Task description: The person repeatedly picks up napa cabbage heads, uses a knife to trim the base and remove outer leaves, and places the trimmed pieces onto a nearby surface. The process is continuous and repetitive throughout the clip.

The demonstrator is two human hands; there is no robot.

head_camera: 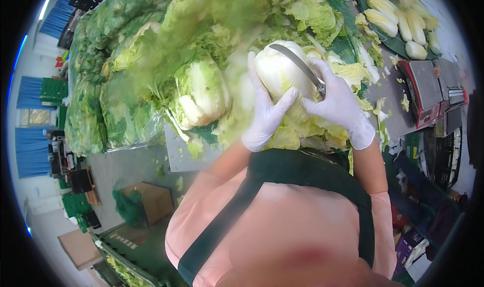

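Note:
Both hands wear white gloves. A pale napa cabbage (278,69) is held between them, its white base towards the far side. My left hand (264,105) supports the cabbage's left side, fingers spread along it. My right hand (334,98) is against its right side and also holds a knife (298,63), whose curved blade lies across the front of the cabbage; the handle is mostly hidden in the palm. Left of my left hand lies another napa cabbage (202,94) with greener outer leaves. Loose leaves (287,135) lie beneath my hands.
Green mesh sacks of cabbages (85,113) are stacked at the left. Trimmed cabbages (410,22) lie at the far right, beyond a scale (423,86) on the metal table (397,116). On the floor at lower left are a cardboard box (157,203) and a green crate (124,266) with leaves.

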